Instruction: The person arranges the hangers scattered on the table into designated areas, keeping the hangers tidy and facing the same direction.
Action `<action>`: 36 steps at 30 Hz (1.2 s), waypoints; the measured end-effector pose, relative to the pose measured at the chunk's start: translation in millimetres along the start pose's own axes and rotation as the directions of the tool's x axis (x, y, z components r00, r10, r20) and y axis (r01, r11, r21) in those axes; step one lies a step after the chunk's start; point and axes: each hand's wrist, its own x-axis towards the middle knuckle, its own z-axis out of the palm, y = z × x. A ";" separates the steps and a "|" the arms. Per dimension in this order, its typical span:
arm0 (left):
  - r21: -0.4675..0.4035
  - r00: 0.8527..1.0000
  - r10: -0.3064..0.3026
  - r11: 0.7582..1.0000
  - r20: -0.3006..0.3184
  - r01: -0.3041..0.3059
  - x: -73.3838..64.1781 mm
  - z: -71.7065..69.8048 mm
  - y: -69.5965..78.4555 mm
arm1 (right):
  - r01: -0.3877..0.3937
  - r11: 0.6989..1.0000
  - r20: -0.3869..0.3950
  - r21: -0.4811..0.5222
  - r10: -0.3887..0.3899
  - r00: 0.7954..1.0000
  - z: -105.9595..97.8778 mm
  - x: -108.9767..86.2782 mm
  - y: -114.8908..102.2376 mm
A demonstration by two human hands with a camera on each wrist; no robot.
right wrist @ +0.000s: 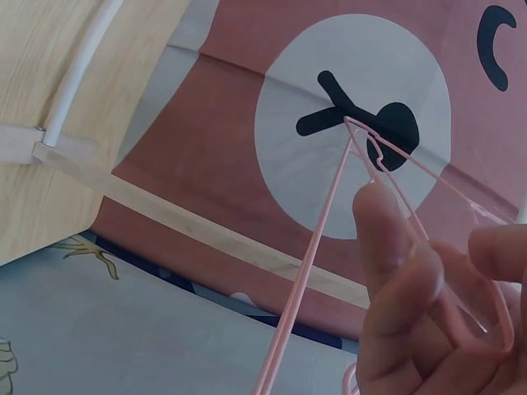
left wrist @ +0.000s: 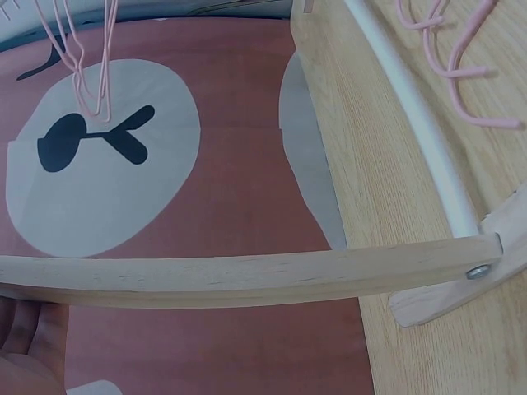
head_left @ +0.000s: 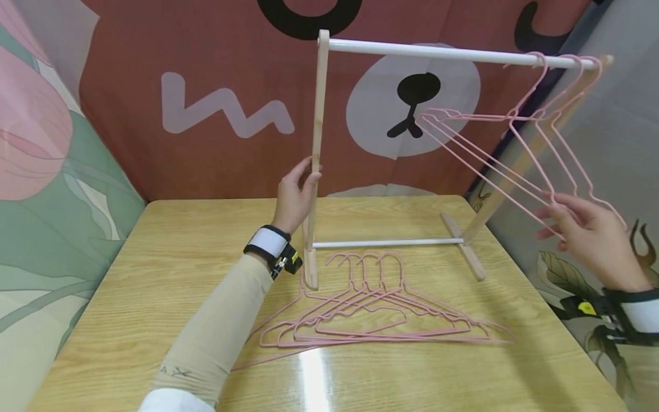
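My left hand [head_left: 296, 197] grips the left wooden post [head_left: 320, 109] of a small garment rack, thumb and fingers on either side of it. At the right, my right hand [head_left: 592, 237] pinches the near lower corner of a pink clothes hanger [right wrist: 309, 247], its bent wire passing between thumb and fingers. That hanger is one of three pink hangers [head_left: 520, 109] hooked over the right end of the rack's white top rod [head_left: 412, 50]. Several more pink hangers [head_left: 381, 337] lie overlapping on the table, in front of the rack's lower white rod [head_left: 386, 244].
The rack's wooden feet [head_left: 465, 252] stand on a wood-grain table [head_left: 195, 257]. Behind hangs a reddish cloth [head_left: 216, 160] with a bear face. Patterned cloths border the table at left [head_left: 41, 229] and right [head_left: 592, 143].
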 end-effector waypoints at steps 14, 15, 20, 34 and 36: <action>-0.007 1.000 -0.008 1.000 0.002 0.008 -0.3 0.0 0.3 | 0.016 0.997 0.024 -0.080 -0.014 1.000 3.0 -1.8 2.3; -0.008 1.000 -0.006 1.000 0.002 0.006 -0.3 0.0 0.4 | 0.017 0.996 0.023 -0.090 -0.015 1.000 3.1 -2.2 2.1; 0.002 1.000 0.000 1.000 0.003 0.000 -0.5 -0.8 1.4 | 0.020 0.991 0.002 -0.135 -0.020 1.000 2.4 -4.8 2.5; 0.002 1.000 -0.003 1.000 0.001 0.003 -0.8 -1.2 -0.3 | 0.043 0.988 0.048 -0.150 -0.036 0.998 4.7 -15.3 21.7; -0.001 1.000 -0.002 1.000 0.001 0.002 -0.5 -1.1 -0.2 | 0.094 0.986 0.076 -0.138 -0.084 0.994 7.9 -17.4 26.4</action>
